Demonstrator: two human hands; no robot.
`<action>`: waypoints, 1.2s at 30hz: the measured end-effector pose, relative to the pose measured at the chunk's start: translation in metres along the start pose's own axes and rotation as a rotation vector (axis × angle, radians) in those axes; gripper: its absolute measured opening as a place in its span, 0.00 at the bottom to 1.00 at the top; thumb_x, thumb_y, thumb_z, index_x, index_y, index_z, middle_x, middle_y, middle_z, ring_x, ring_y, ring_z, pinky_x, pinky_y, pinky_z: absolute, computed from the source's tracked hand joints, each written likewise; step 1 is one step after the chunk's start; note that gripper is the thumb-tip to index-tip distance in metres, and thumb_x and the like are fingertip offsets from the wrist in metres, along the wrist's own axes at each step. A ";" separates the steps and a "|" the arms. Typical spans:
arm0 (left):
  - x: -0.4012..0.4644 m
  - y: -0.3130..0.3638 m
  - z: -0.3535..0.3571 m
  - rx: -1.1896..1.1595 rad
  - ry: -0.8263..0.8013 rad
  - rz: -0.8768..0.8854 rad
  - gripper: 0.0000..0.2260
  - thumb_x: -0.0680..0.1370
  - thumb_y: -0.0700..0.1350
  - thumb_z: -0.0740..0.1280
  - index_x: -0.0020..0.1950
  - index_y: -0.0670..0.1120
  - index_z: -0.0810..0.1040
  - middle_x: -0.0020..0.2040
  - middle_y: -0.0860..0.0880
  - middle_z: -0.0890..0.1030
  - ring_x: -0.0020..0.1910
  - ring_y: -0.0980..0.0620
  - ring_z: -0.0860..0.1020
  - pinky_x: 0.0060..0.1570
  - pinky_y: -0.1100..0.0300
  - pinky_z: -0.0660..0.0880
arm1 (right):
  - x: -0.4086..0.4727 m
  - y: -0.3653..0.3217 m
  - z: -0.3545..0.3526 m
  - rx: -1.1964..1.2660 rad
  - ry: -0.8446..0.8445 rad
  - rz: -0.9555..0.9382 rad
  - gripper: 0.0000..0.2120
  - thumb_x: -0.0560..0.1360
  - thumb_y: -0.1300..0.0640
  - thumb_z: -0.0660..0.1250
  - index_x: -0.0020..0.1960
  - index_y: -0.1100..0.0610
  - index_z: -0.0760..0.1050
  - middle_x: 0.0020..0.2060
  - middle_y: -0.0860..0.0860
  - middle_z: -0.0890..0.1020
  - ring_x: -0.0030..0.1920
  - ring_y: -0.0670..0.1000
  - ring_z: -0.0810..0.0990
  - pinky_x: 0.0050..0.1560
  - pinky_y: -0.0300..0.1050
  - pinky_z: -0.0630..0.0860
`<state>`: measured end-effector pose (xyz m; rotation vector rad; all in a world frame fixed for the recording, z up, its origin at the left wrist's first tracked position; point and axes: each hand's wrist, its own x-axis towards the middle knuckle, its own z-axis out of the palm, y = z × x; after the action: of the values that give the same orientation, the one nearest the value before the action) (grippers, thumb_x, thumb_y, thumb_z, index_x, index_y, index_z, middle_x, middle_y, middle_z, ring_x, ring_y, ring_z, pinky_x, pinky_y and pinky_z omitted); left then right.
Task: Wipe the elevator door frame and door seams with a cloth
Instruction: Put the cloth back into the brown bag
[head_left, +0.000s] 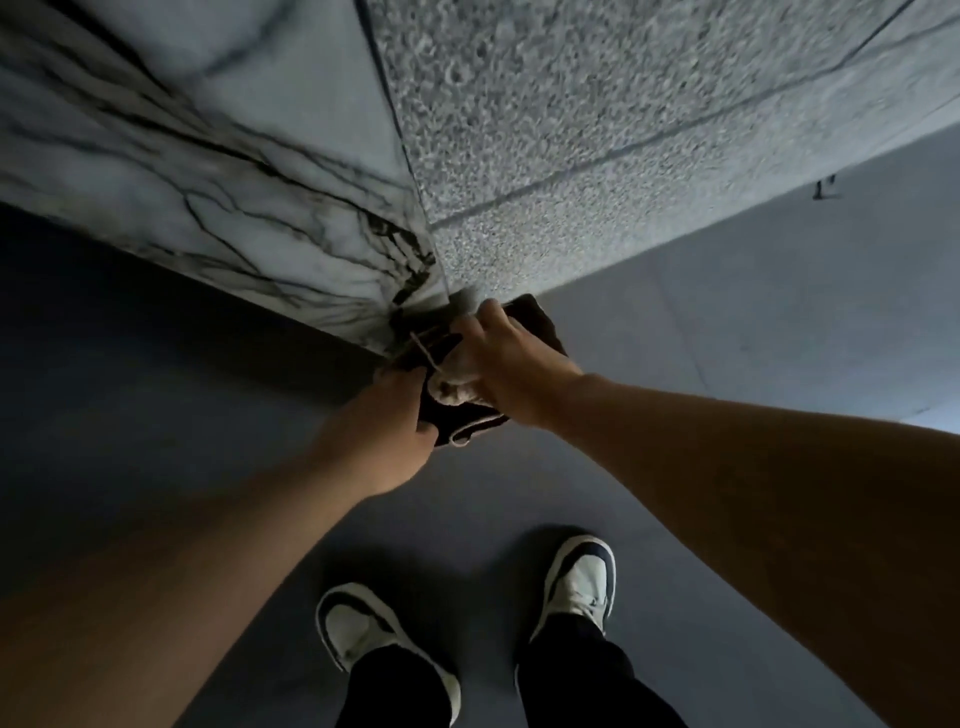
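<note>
Head view shows left hand (387, 421) and right hand (506, 358) both gripping a dark cloth (457, 395), seemingly refolding it beside the marble door frame (218, 208) before wiping.

Dim, bluish light is filling the scene, brightening toward two o'clock and fading into deep shadow at nine o'clock. Motion blur is smearing the veined marble panel (218, 171) at ten o'clock. Wide-angle distortion is bending straight lines at the edges. No glare is showing.
</note>
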<state>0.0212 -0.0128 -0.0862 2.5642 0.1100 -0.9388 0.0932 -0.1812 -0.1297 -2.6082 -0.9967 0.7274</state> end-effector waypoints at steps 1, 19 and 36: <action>0.003 -0.004 0.004 -0.021 0.000 -0.009 0.20 0.76 0.45 0.63 0.68 0.51 0.68 0.64 0.46 0.74 0.58 0.42 0.77 0.48 0.53 0.71 | 0.004 -0.001 0.007 0.036 0.040 0.005 0.31 0.70 0.53 0.74 0.69 0.61 0.69 0.64 0.62 0.67 0.53 0.60 0.76 0.55 0.51 0.76; 0.033 -0.034 0.023 -0.328 0.256 0.072 0.35 0.76 0.34 0.58 0.78 0.61 0.58 0.75 0.55 0.69 0.71 0.54 0.70 0.65 0.61 0.68 | 0.037 0.021 0.077 -0.114 0.031 -0.198 0.12 0.79 0.59 0.61 0.62 0.58 0.73 0.58 0.57 0.75 0.51 0.62 0.79 0.51 0.52 0.75; -0.006 -0.010 -0.017 -0.247 0.159 0.038 0.19 0.78 0.37 0.61 0.68 0.49 0.73 0.61 0.49 0.78 0.59 0.50 0.78 0.51 0.55 0.74 | 0.010 -0.006 0.006 0.088 -0.112 0.070 0.14 0.80 0.50 0.59 0.62 0.54 0.76 0.56 0.54 0.80 0.56 0.58 0.79 0.56 0.51 0.76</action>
<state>0.0251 0.0033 -0.0737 2.3984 0.2088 -0.6608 0.0929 -0.1703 -0.1362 -2.5617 -0.8853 0.9226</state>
